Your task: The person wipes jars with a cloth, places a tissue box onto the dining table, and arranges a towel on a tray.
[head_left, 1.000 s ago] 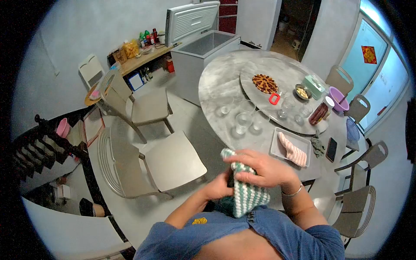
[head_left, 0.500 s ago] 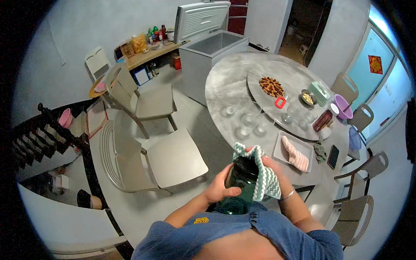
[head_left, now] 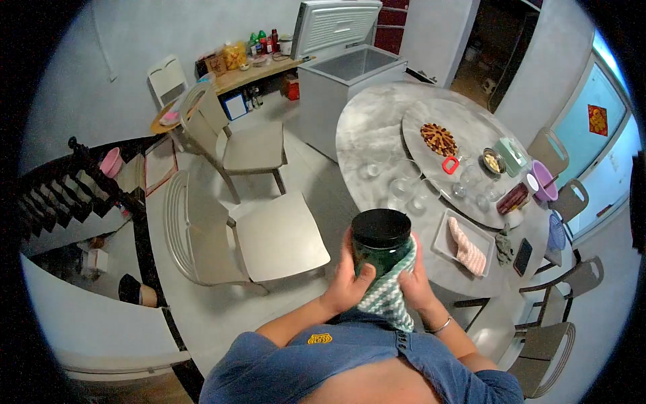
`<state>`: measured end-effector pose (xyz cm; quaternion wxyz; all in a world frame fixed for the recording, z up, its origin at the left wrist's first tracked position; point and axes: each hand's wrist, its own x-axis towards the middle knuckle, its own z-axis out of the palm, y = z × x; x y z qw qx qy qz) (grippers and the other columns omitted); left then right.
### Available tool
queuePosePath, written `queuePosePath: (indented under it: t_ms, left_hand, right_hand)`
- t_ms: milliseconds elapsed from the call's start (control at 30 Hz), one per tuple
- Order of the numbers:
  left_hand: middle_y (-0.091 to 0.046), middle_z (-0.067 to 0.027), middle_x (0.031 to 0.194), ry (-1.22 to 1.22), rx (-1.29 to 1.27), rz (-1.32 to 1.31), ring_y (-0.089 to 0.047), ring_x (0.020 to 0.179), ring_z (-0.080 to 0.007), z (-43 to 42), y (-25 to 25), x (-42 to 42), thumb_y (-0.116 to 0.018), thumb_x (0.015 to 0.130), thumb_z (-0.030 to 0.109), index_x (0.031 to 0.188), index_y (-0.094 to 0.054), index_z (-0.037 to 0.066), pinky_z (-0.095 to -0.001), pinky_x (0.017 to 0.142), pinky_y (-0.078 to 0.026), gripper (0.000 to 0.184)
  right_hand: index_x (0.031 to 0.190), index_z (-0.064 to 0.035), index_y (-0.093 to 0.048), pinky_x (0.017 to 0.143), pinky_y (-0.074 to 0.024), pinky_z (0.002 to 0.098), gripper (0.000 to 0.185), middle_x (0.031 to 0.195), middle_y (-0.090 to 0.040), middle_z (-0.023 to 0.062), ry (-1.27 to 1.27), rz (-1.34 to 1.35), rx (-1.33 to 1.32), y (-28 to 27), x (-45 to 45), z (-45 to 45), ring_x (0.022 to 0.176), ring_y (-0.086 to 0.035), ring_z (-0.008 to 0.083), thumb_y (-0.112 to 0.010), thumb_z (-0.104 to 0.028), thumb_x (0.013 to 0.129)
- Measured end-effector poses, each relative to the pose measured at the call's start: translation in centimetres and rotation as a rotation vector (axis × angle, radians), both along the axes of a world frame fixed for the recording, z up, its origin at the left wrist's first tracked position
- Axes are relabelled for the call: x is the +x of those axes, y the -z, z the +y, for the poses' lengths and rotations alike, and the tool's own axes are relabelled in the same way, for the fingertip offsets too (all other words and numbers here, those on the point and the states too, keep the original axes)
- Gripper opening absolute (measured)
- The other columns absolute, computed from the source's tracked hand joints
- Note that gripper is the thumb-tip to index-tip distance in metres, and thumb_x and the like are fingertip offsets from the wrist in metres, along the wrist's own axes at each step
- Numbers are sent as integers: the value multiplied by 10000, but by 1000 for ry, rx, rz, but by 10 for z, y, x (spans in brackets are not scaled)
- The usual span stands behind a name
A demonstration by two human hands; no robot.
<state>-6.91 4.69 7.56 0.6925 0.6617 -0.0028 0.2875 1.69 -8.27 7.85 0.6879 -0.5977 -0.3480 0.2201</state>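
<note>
Upright in front of my chest is a dark green glass jar (head_left: 374,259) with a wide black lid (head_left: 381,227). My left hand (head_left: 346,283) wraps round the jar's left side, thumb across its front. A green-and-white striped cloth (head_left: 390,300) lies against the jar's lower right front and hangs down toward my shirt. My right hand (head_left: 418,286) grips this cloth and presses it to the jar's right side. On the table (head_left: 363,128) just ahead stand clear glasses (head_left: 402,190) and a white tray (head_left: 441,244) with a folded pink-and-white cloth (head_left: 466,248).
A phone (head_left: 523,257) and a grey-green cloth (head_left: 503,247) lie near the table's right edge. The turntable bears a brown trivet (head_left: 439,139), a small metal bowl (head_left: 493,161) and a tissue box (head_left: 511,157). Chairs (head_left: 279,236) stand left; an open chest freezer (head_left: 350,74) is behind.
The jar has come up and its black lid now shows fully. The striped cloth has moved from the jar's top and right side down to its lower front. The view has shifted slightly.
</note>
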Motion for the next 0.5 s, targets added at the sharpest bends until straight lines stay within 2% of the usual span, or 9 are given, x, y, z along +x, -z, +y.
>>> queuePosePath:
  t_ms: [100,133,167,233,267,300,367,433,500]
  left_hand:
    - [-259,-169,1294,177,-223,45,-275,1194,-237,7,-14,-3,-482,839,387,1299,-103,-36,-318,989,-200,731]
    - [-288,-157,1275,182,-183,153,-282,1188,-229,13,-20,-3,-556,769,463,1290,-141,-21,-321,984,-215,823]
    - [-288,-157,1275,176,-185,152,-282,1188,-229,19,-20,-4,-556,769,463,1290,-141,-21,-321,984,-215,823]
    - [-309,-147,1258,399,-328,168,-290,1182,-224,30,-16,-3,-631,652,554,1283,-159,-12,-326,978,-231,970]
    - [-320,-142,1246,384,-423,190,-305,1171,-233,30,-16,0,-673,569,593,1286,-158,-6,-330,972,-244,1067]
    - [-320,-142,1246,380,-423,191,-305,1171,-233,29,-11,1,-673,569,593,1286,-158,-6,-330,972,-244,1067]
    - [-335,-134,1235,381,-439,178,-315,1163,-239,26,-2,1,-678,596,559,1287,-166,1,-325,968,-251,1025]
    - [-355,-134,1211,367,-446,149,-339,1141,-237,24,-4,-1,-675,636,508,1276,-182,-13,-323,962,-261,962]
    - [-372,-140,1187,287,-472,141,-364,1111,-228,21,-14,-5,-675,660,452,1253,-211,-35,-328,959,-267,897]
  right_hand:
    - [1301,-23,-146,951,-290,323,766,1248,-336,106,-9,369,86,13,8,-6,1139,-348,195,-505,-466,789]
    - [1289,-36,-196,920,-338,328,735,1226,-368,106,-3,446,157,16,2,-6,1106,-388,199,-467,-510,797]
    - [1250,-89,-337,931,-369,352,535,1226,-415,103,-63,524,166,16,-2,-6,1071,-451,220,-273,-470,880]
    - [1248,-100,-343,917,-386,353,543,1225,-421,99,-52,751,203,8,-15,4,1060,-464,229,-272,-488,875]
    - [1248,-98,-343,911,-391,353,548,1220,-426,97,-38,789,205,11,-17,6,1052,-470,228,-276,-492,873]
    - [1248,-97,-344,905,-397,353,553,1216,-430,95,-23,827,208,15,-18,7,1044,-476,227,-279,-497,871]
    - [1236,-75,-351,888,-407,351,516,1195,-443,103,-108,822,239,17,-10,5,1033,-482,211,-275,-450,889]
    - [1215,-43,-361,865,-418,355,471,1175,-451,112,-142,473,158,23,-4,3,1024,-486,194,-252,-384,910]
    - [1237,-13,-312,873,-397,343,464,1168,-446,130,-56,432,169,13,-14,8,1034,-474,194,-299,-338,906]
